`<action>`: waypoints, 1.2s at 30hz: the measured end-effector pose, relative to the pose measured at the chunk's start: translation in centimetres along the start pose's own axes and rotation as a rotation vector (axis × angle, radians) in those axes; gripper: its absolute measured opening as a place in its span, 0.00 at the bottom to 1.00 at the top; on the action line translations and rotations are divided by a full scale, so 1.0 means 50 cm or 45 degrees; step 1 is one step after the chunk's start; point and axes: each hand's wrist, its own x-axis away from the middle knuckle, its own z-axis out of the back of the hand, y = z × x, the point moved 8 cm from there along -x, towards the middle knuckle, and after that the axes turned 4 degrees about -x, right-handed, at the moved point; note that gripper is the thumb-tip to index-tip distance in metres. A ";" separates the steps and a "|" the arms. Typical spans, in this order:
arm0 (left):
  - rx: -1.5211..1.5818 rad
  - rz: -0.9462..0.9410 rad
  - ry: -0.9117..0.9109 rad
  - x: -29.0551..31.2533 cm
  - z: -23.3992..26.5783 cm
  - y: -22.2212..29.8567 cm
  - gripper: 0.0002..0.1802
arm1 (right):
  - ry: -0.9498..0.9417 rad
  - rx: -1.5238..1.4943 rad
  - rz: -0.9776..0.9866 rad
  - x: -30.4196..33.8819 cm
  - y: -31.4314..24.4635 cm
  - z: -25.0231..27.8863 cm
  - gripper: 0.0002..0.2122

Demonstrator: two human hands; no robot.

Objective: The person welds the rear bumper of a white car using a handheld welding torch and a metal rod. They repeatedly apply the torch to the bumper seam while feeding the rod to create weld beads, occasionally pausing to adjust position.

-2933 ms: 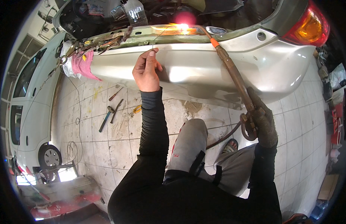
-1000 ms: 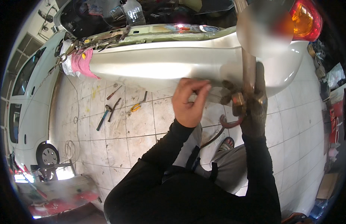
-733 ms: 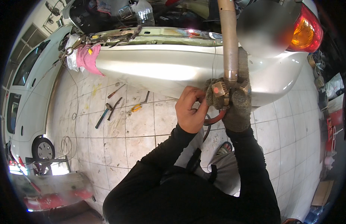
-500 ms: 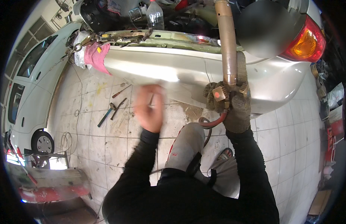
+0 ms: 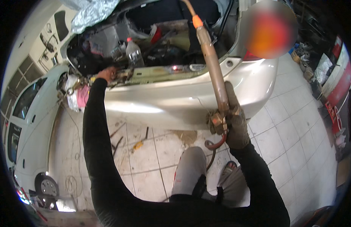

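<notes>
My gloved right hand (image 5: 238, 128) is closed around the valve end of a gas torch (image 5: 214, 66). The torch points up and away, with an orange band near its thin neck. A red hose (image 5: 219, 144) curls from its lower end. My bare left hand (image 5: 106, 74) reaches far forward to the car's rear ledge, among several hand tools (image 5: 124, 75) lying there. Its fingers are partly hidden, and whether they grip a tool is unclear. The silver bumper (image 5: 164, 102) lies below both hands.
A clear plastic bottle (image 5: 134, 54) stands in the open trunk. Left of my left hand hangs a pink cloth (image 5: 82, 96). Dark tools and a yellow piece (image 5: 138, 145) lie on the tiled floor. A pale car (image 5: 28, 125) is parked at the left.
My left hand has moved from above the floor, forward and left, to the tools on the ledge. My right hand keeps hold of the torch. The view has shifted toward the trunk.
</notes>
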 end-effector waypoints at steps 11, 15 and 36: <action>-0.149 -0.147 0.182 0.037 0.137 0.127 0.24 | 0.057 -0.006 0.030 0.030 0.000 0.059 0.39; -0.301 -0.074 0.414 0.092 0.318 0.166 0.20 | 0.057 0.020 0.022 0.030 -0.011 0.063 0.38; 0.377 -0.346 0.665 0.223 0.135 0.628 0.25 | 0.269 0.615 -0.062 0.049 0.036 0.152 0.29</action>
